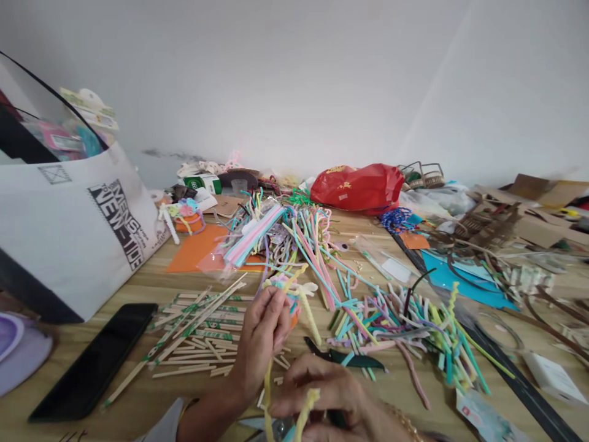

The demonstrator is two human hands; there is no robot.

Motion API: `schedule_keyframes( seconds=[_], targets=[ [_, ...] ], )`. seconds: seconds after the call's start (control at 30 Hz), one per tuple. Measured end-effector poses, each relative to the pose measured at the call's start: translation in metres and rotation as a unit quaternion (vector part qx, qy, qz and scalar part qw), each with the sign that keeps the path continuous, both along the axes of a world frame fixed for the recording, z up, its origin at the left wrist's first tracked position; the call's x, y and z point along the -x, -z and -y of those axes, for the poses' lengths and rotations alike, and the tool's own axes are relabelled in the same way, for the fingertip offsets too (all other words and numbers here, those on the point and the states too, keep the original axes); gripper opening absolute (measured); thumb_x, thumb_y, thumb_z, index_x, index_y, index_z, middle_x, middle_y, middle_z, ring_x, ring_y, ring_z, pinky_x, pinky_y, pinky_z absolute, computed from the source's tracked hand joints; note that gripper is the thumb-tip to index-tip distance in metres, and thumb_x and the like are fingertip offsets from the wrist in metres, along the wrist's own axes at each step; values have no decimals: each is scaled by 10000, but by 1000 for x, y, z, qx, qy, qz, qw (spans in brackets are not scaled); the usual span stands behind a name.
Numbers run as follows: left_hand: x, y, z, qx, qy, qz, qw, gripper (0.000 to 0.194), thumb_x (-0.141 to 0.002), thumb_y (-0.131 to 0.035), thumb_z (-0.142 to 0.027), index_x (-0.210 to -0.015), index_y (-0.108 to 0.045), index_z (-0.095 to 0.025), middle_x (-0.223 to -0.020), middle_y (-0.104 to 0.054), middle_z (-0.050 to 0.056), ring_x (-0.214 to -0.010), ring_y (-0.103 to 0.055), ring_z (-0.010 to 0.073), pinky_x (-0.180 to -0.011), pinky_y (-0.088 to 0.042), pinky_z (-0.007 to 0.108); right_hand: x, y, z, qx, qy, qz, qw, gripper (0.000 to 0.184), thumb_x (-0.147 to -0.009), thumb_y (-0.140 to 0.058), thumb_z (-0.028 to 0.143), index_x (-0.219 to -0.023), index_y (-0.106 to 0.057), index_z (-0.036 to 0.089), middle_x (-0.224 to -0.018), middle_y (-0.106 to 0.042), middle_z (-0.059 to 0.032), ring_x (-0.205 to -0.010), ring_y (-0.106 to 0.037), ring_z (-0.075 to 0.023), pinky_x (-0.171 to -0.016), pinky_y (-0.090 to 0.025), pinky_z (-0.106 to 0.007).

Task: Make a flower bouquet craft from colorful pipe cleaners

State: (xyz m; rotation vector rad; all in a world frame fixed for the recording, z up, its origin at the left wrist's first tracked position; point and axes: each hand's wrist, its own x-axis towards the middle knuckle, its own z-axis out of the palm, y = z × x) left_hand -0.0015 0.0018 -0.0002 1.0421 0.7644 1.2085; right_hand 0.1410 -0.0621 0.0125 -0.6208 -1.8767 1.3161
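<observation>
One yellow fuzzy stem point(268, 388), in and below the tightly pinched left hand point(265, 319)

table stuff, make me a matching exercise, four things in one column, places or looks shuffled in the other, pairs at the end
Column one
1. black phone
2. red bag
3. tote bag
4. yellow fuzzy stem

Column two
a. white, with black lettering
b. runs down from the left hand
c. at the back, near the wall
d. flat on the table, left of the wooden sticks

Pairs: 1-d, 2-c, 3-a, 4-b
</observation>
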Motion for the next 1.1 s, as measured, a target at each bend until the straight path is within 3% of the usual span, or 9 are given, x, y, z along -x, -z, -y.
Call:
schedule_keyframes(
  seconds=[0.23,0.37,0.47,0.53,0.6,0.7,0.87,0.97,1.1],
  targets=[
    [-2,3,5,-55,-70,-47,995,345,-913,-504,-474,-704,-433,-208,-419,-345,-107,-369,-265,60,-384,-235,185,-2,-7,9,82,-12,10,996,417,-844,-612,520,-1074,-712,187,-1004,-561,-97,-779,-592,-135,-649,-511,-206],
    [3,-6,3,-86,-94,-34,991,303,-923,-510,-422,-714,-450,-211,-424,-355,-105,-381,-281,67,-404,-275,183,-9,-16,9,-15,59,33,998,176,-922,-569,295,-972,-705,195,-880,-624,-58,-839,-598,-143,-751,-481,-231],
    [12,-19,1,-104,-96,24,990,276,-918,-518,-410,-731,-516,-207,-436,-407,-87,-409,-341,74,-445,-325,184,-16,-18,2,-47,139,53,988,125,-925,-556,195,-971,-672,198,-892,-650,-45,-843,-606,-133,-753,-463,-218],
    [20,-29,-1,-108,-62,57,991,337,-901,-526,-446,-678,-558,-195,-461,-464,-54,-460,-415,89,-486,-367,200,-23,-17,-6,-58,187,66,978,125,-923,-549,163,-937,-668,197,-922,-652,-46,-876,-606,-137,-775,-459,-221],
    [27,-36,-5,-94,21,61,993,411,-882,-523,-488,-608,-568,-186,-468,-477,-35,-459,-444,98,-476,-377,214,-30,-15,-16,-73,218,78,970,136,-921,-546,153,-910,-673,199,-951,-643,-49,-913,-602,-145,-803,-457,-233],
    [31,-37,-13,-35,128,-28,991,396,-876,-516,-493,-644,-583,-179,-524,-514,-29,-403,-420,85,-403,-334,206,-37,-10,-26,-99,238,86,962,147,-920,-542,153,-922,-680,203,-945,-643,-52,-925,-606,-154,-822,-462,-253],
    [22,-19,-15,-91,160,-280,942,231,-790,-673,-353,-948,-646,-187,-776,-628,10,-647,-552,133,-577,-422,217,-38,-3,-30,-123,222,86,963,161,-924,-529,157,-931,-683,201,-947,-659,-59,-903,-624,-157,-811,-482,-275],
    [15,-11,-10,-97,202,-286,932,137,-809,-638,-306,-790,-632,-170,-719,-621,2,-646,-540,132,-574,-397,213,-36,1,-28,-130,231,95,960,149,-921,-534,162,-922,-677,204,-930,-664,-52,-886,-628,-158,-801,-485,-278],
    [11,-4,-8,-65,204,-253,943,212,-835,-583,-304,-671,-570,-171,-563,-556,-30,-532,-483,113,-517,-353,210,-37,1,-28,-148,263,122,945,113,-908,-559,195,-937,-668,200,-925,-655,-60,-867,-621,-169,-775,-489,-287]
  ],
)
